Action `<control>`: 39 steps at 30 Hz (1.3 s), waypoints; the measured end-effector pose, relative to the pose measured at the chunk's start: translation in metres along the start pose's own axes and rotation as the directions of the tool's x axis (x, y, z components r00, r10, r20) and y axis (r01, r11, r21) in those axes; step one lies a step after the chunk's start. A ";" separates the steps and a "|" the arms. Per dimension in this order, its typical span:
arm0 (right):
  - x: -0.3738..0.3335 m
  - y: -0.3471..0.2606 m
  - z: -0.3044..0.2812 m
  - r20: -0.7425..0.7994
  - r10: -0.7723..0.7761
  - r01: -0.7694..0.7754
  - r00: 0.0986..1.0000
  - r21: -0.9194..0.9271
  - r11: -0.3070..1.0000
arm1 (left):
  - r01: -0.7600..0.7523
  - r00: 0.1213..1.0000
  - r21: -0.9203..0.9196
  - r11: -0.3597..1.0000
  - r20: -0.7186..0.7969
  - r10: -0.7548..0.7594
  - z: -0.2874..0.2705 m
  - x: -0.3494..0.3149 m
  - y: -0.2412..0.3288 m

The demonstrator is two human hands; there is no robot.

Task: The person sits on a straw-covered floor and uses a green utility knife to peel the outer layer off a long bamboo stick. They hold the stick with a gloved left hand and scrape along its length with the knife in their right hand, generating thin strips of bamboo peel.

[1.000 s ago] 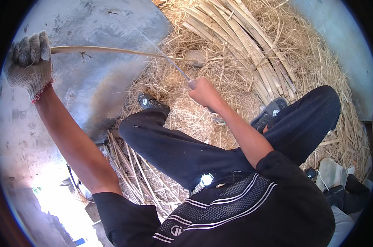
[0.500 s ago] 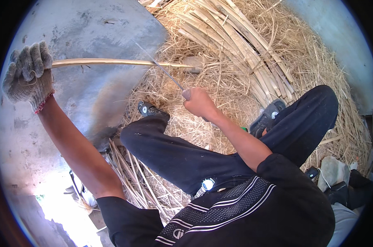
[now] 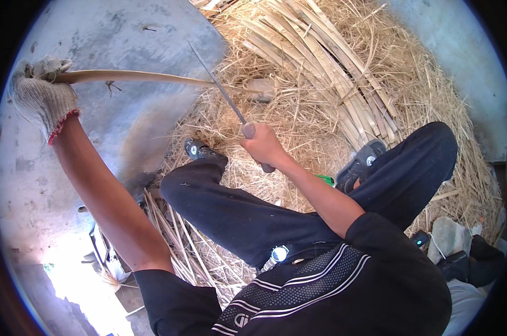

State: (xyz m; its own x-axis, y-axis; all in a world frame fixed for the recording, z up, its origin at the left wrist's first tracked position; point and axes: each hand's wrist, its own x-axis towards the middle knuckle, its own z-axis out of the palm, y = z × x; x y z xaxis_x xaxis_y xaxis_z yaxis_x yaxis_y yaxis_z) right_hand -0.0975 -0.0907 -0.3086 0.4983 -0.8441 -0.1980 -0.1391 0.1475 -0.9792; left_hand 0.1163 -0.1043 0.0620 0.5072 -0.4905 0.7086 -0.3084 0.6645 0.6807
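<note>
My left hand (image 3: 43, 101), in a knitted work glove with a red-edged cuff, is closed round one end of a long thin bamboo strip (image 3: 136, 75) at the far left. The strip runs right, bowed a little, and its other end rests by a small wooden block (image 3: 262, 88) on the shavings. My bare right hand (image 3: 263, 147) grips the wooden handle of a knife (image 3: 228, 98). The knife's long, narrow blade points up and left and crosses the strip near its right end; whether it touches the strip I cannot tell.
A bundle of split bamboo strips (image 3: 334, 73) lies beyond my right foot on a thick bed of shavings (image 3: 432, 112). More thin strips (image 3: 181, 235) are under my left arm. A grey wall-like surface (image 3: 136, 39) stands at left. Bags and cloth (image 3: 455, 241) sit at lower right.
My left hand has rolled over, so its fingers are now turned away, and the strip has twisted with it to show another face. The right hand has shifted slightly left, its knife standing steeper.
</note>
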 end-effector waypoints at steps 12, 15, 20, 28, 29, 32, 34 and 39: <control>-0.007 -0.001 -0.001 -0.064 -0.112 0.106 0.992 -0.087 0.991 | -0.231 0.888 0.872 0.431 0.008 0.460 -0.006 0.001 -0.024; -0.003 -0.003 0.003 -0.013 -0.103 0.103 0.995 -0.043 0.994 | -0.163 0.918 0.985 -0.062 0.174 0.356 -0.009 -0.001 -0.016; 0.015 0.051 -0.014 -0.079 0.385 -0.387 0.920 -0.011 0.922 | -0.126 0.855 0.464 0.877 -0.398 0.333 0.024 -0.018 -0.011; 0.012 0.065 -0.005 -0.130 0.261 -0.268 0.956 -0.036 0.963 | -0.178 0.892 0.444 0.878 -0.304 0.335 0.056 -0.036 -0.002; 0.012 0.056 -0.005 -0.102 0.191 -0.197 0.976 -0.059 0.979 | -0.175 0.901 0.426 0.888 -0.294 0.319 0.057 -0.036 -0.002; 0.012 0.042 -0.015 -0.032 0.225 -0.224 0.974 0.011 0.974 | -0.186 0.920 0.327 0.926 -0.272 0.281 0.064 -0.039 0.002; 0.014 0.041 -0.030 0.005 0.263 -0.262 0.965 -0.043 0.964 | -0.166 0.945 0.221 0.961 -0.243 0.219 0.065 -0.039 0.005; 0.014 0.052 -0.036 -0.069 0.407 -0.407 0.911 0.007 0.913 | -0.077 0.981 0.081 0.994 -0.171 0.090 0.069 -0.042 0.010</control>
State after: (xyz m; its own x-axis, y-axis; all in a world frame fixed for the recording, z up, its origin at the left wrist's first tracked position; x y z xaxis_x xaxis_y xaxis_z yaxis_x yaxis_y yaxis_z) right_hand -0.1289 -0.1130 -0.3607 0.3387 -0.7444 -0.5755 -0.3240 0.4820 -0.8141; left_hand 0.0362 -0.1160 0.0516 0.6076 -0.3250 0.7247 -0.4107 0.6524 0.6370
